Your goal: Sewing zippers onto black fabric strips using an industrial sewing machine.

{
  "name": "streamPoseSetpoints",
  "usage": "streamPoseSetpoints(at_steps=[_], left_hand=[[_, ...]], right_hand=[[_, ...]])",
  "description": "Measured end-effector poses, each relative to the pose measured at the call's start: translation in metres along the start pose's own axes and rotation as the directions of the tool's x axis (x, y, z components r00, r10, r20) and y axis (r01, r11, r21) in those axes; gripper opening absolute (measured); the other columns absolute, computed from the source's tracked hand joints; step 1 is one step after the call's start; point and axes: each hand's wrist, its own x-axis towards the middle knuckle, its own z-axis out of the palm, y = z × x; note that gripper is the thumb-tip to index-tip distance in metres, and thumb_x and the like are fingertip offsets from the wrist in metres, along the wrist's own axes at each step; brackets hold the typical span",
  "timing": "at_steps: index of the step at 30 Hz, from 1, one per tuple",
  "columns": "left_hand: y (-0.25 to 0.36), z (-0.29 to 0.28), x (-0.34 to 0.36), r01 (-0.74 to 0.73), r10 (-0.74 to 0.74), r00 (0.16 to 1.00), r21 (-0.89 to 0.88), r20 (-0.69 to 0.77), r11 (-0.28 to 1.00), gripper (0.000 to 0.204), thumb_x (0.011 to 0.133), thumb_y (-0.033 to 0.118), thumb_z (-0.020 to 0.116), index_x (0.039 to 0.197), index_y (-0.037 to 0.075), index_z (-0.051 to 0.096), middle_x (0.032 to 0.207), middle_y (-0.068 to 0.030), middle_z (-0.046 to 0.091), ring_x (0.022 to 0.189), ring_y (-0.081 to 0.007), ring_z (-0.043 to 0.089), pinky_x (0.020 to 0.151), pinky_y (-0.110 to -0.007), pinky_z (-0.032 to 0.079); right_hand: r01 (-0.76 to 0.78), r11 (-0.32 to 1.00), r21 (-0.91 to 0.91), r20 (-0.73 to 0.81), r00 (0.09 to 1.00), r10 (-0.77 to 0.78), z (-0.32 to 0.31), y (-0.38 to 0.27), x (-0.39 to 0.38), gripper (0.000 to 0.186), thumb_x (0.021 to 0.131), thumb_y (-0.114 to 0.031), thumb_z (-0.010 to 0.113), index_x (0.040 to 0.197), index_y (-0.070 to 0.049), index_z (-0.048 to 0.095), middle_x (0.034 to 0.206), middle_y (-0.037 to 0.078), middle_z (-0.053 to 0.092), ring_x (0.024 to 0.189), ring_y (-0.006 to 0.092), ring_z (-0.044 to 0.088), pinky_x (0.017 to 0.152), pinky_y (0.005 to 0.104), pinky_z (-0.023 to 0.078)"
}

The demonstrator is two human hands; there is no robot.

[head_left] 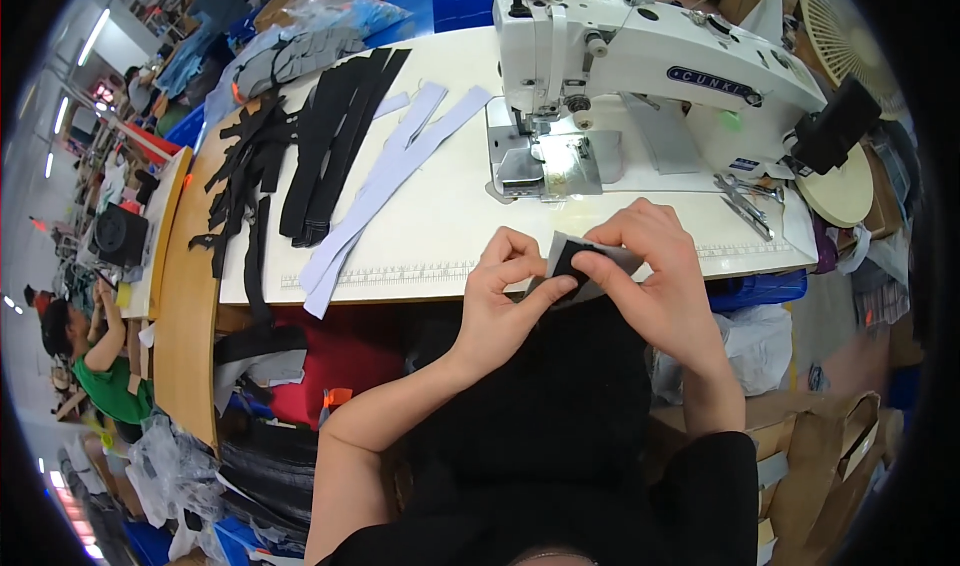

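Between my two hands, just off the near edge of the sewing table (440, 226), is a small folded piece of grey and black fabric (566, 256). My left hand (507, 291) pinches its lower left side between thumb and fingers. On its right side, my right hand (645, 271) grips it with the thumb on top. The fingers hide part of the piece. Beyond my hands stands a white sewing machine (640, 51), its needle area lit above a shiny metal plate (545, 166). The fabric is apart from the machine.
Pale lavender strips (385, 191), wide black strips (335, 146) and narrow black pieces (245, 166) lie on the table's left. Scissors (745, 209) rest at right by the handwheel (838, 181). A cardboard box (820, 456) stands low right. A person in green (112, 386) works far left.
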Motion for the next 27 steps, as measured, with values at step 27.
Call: streamPoseSetpoints(at_steps=[27], left_hand=[[-0.021,0.017,0.047,-0.002,-0.055,0.992,-0.439,-0.118,0.899,0.011,0.090,-0.006,0.078,0.101,-0.002,0.076,0.097,-0.0042,0.071,0.089,-0.0091,0.064,0.078,-0.024,0.052]], right_hand=[[-0.080,0.996,0.043,-0.014,0.997,0.080,0.003,0.041,0.032,0.019,0.087,-0.025,0.080,0.085,-0.007,0.074,0.082,0.004,0.073,0.082,0.0240,0.062,0.085,0.0377,0.044]])
